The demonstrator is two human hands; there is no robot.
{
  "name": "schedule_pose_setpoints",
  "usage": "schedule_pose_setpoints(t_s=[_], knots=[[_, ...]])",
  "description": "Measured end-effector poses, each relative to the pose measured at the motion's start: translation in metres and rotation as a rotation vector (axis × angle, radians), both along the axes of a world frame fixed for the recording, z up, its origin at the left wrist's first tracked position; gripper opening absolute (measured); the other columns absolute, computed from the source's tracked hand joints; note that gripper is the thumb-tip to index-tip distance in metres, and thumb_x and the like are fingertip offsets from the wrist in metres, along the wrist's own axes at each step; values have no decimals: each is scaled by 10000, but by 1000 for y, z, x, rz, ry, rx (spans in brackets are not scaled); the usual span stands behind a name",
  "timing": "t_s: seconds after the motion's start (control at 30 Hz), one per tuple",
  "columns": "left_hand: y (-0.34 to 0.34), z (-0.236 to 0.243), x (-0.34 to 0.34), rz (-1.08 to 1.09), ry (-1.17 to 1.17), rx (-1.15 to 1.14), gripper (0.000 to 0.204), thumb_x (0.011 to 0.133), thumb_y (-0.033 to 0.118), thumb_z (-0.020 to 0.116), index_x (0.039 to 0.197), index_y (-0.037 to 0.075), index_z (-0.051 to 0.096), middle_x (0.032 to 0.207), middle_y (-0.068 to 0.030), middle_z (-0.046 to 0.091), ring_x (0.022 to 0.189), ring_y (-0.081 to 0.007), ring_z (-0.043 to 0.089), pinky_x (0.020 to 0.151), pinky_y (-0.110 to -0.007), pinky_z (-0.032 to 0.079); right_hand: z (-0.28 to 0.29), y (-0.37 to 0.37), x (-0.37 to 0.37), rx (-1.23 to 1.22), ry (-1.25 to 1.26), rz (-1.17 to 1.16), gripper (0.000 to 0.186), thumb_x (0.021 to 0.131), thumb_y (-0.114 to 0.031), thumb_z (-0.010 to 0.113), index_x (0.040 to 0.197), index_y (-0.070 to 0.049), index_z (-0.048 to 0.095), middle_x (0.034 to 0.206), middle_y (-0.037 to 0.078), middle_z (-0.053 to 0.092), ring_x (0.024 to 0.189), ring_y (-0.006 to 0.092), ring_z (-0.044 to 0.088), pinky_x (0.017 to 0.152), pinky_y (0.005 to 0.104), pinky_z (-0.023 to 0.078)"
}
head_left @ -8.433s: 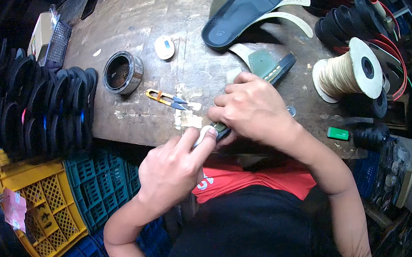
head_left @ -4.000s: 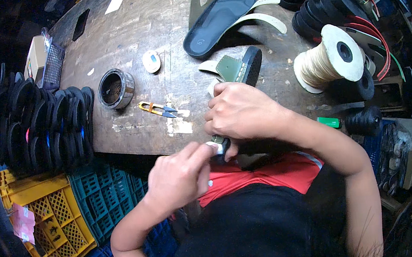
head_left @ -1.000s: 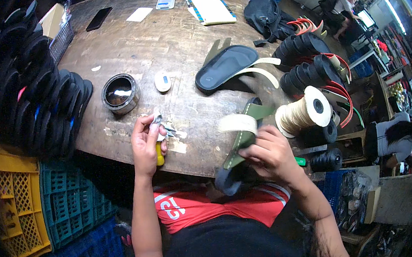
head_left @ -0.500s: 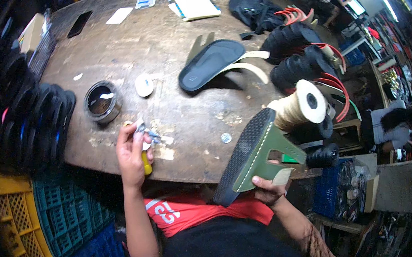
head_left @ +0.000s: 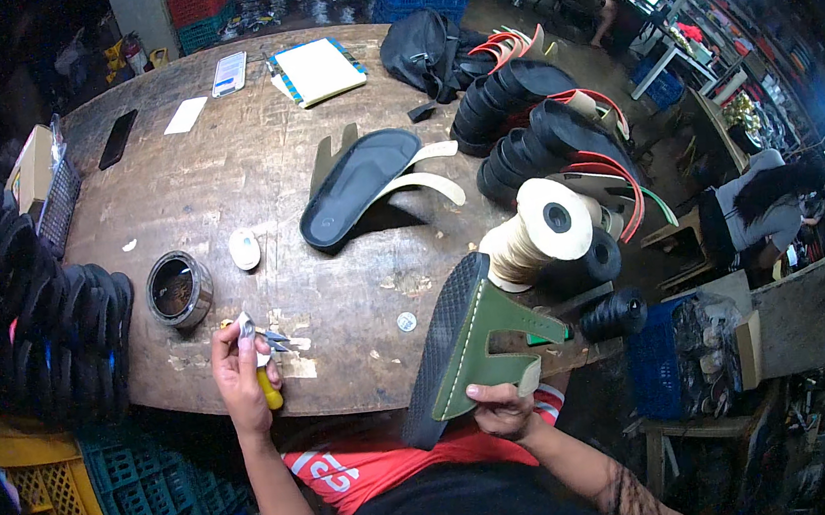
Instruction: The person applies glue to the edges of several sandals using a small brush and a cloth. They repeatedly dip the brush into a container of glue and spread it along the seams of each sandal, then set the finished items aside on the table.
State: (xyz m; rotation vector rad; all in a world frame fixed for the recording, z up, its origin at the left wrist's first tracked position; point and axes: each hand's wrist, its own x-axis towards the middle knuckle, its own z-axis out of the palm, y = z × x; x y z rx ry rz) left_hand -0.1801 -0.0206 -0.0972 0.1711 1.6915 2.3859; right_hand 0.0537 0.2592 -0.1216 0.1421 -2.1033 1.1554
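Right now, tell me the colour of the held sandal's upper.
Green upper, with pale edge stitching; best seen in the head view.

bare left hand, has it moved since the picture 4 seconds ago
Yes: against the open, round grey container on the brown wooden table, the bare left hand has moved left and forward, ending closer to the container.

The hands have parted, no longer together at the green-strapped sandal (head_left: pixel 476 359); the left hand (head_left: pixel 241 378) is off it now, a yellow handle (head_left: pixel 270 388) showing below its fingers; the right hand (head_left: pixel 502 413) has swung the sandal round, more treaded sole (head_left: pixel 443 353) in sight; and the view has lifted, bringing in a red crate (head_left: pixel 199 14).
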Motion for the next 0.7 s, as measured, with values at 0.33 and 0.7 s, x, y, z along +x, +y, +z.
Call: schedule_pose_setpoints(t_s=[0.33,0.7], knots=[[7,8,6,46,59,-66,181,1124,135,560,1293,77,591,943,-32,621,629,-73,535,532,-200,447,21,-25,13,-453,-125,-88,267,863,-119,689,1106,-9,704,1023,134,723,948,237,696,889,363,534],[72,89,137,-279,538,-751,316,919,-39,682,1219,58,709,943,-139,688,769,-361,716,650,-444,580,55,-59,-35,-680,-219,-273,272,961,-38,716,1052,-78,463,1068,32,452,1009,105,449,913,295,419]])
